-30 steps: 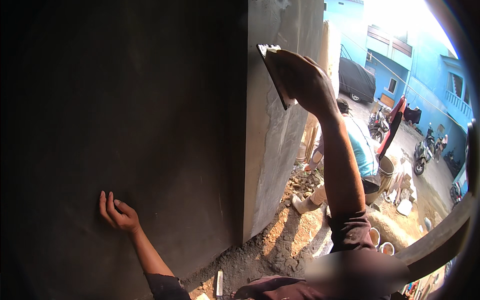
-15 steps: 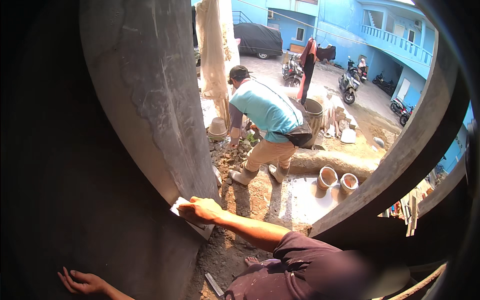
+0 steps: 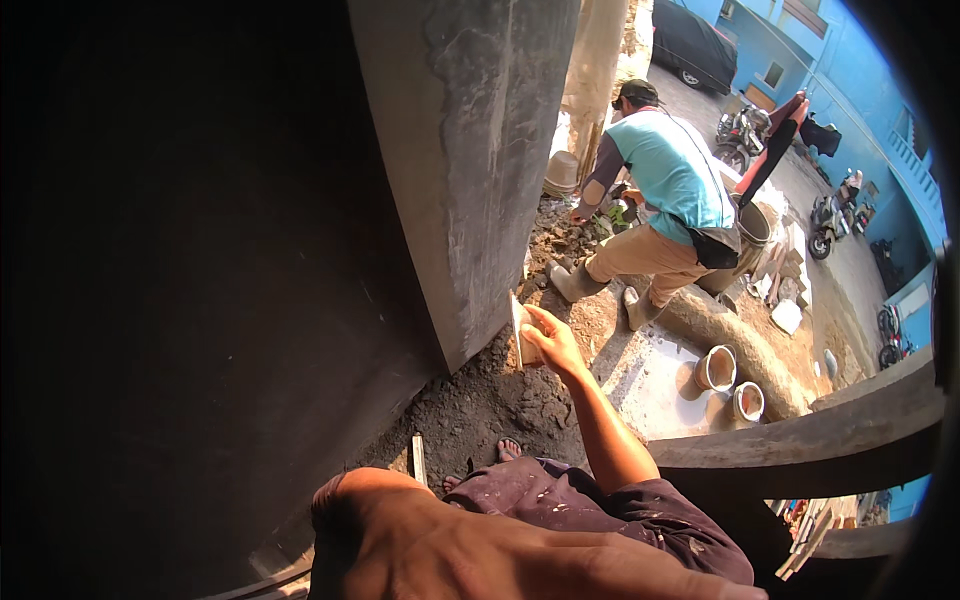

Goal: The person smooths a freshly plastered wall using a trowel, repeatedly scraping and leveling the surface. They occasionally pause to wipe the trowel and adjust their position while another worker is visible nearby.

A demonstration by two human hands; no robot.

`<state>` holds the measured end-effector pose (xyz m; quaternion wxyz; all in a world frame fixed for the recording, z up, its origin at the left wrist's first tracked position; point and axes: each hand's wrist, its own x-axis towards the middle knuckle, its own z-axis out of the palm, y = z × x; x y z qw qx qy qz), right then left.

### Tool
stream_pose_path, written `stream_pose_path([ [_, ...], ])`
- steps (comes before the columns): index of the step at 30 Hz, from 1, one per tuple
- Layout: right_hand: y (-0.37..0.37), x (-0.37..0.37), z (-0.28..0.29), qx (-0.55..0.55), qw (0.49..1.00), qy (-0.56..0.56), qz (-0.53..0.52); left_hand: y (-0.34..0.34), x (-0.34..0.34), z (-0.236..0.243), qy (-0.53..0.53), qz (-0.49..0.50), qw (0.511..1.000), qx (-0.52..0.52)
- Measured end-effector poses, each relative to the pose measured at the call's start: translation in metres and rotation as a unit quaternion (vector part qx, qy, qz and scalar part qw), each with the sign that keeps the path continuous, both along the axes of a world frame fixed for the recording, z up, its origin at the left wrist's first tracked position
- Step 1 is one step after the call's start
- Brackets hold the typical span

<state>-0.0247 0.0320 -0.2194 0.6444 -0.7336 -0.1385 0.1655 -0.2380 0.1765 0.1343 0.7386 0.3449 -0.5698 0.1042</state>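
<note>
My right hand [image 3: 556,345] is closed round a flat plastering float [image 3: 517,330], its thin plate seen nearly edge-on. The float stands upright, close to the lower corner of the grey plastered column [image 3: 480,150]; I cannot tell whether they touch. Very near the camera, my left hand [image 3: 480,545] fills the lower edge of the picture. Its back faces up and the fingers stretch to the right, partly cut off, with nothing seen in them.
A co-worker in a turquoise shirt [image 3: 675,170] bends over rubble beyond the column. Two buckets [image 3: 716,370] stand at the right, near a curved concrete beam [image 3: 800,435]. A pale strip [image 3: 419,458] lies by my feet. The dark wall [image 3: 220,300] takes up the left.
My right hand has come away from the column's face with the float, which has turned edge-on. My left hand has risen from the lower left to close before the camera. The view has tilted and shifted.
</note>
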Motion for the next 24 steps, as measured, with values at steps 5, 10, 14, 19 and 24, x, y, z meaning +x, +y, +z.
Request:
stream_pose_path([
  [5,0.013,0.048,0.058,0.067,0.998,0.000,-0.021,-0.034,0.029,-0.009,-0.031,-0.068,0.991,0.115],
  [10,0.026,0.143,0.127,0.165,0.983,-0.054,-0.060,-0.009,0.060,-0.022,0.016,0.011,0.963,0.269],
  [14,0.040,0.226,0.195,0.214,0.962,-0.117,-0.125,0.040,0.041,-0.113,0.302,0.167,0.903,0.254],
  [19,0.035,0.352,0.243,0.156,0.925,-0.209,-0.277,0.093,-0.060,-0.338,0.724,0.413,0.527,0.167],
  [24,0.055,0.389,0.295,0.110,0.852,-0.294,-0.419,0.087,-0.241,-0.461,0.836,0.468,0.287,-0.007],
])
